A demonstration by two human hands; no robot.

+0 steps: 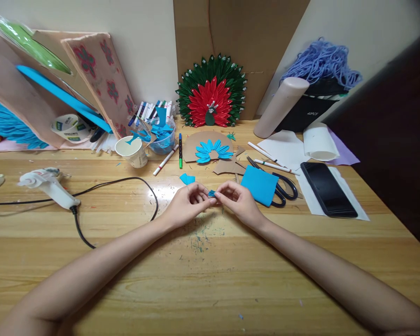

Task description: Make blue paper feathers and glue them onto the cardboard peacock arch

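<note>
Between my fingertips is a small pleated piece of blue paper (pixel 212 193), pinched from both sides over the middle of the table. My left hand (pixel 187 201) grips its left side, thumb along the lower edge. From the right, my right hand (pixel 240 201) holds it between thumb and forefinger. Small blue paper scraps (pixel 187 178) lie just beyond my left hand. Right of my right hand, a blue paper square (pixel 259 185) rests over black-handled scissors (pixel 287 189). Farther back, blue paper petals (pixel 214 151) form a half ring on a rounded cardboard piece (pixel 191 142).
At left lies a white glue gun (pixel 52 184) with a looping black cord (pixel 126 179). A paper cup (pixel 131 151) and a tub of scraps (pixel 163 137) stand behind. A red-green paper peacock (pixel 212 93) leans on cardboard. A phone (pixel 328 189) lies at right.
</note>
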